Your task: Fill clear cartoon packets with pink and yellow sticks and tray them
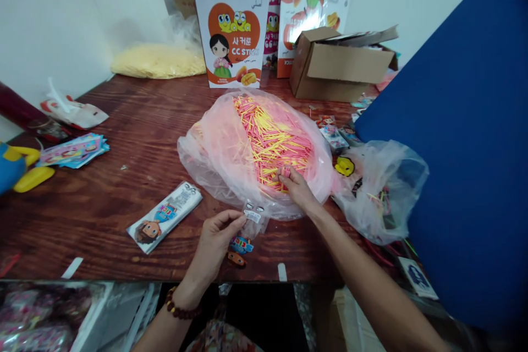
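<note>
L hand [214,242] pinched on clear printed packet [256,226] nr front of tabletop [99,198]; R hand [301,191] pinched on few pink sticks [285,172] at open plastic bag [218,137]. Loose R pinch cld drop sticks; limp packet, held one side only, might slip/fold.

Thin pink and yellow sticks [274,140] lie heaped in a large, translucent, open bag [214,140], a few pinched together at the near side. A clear pouch [253,226], printed with eyes and bright lettering, is held slightly tilted at the bag's near edge.
</note>
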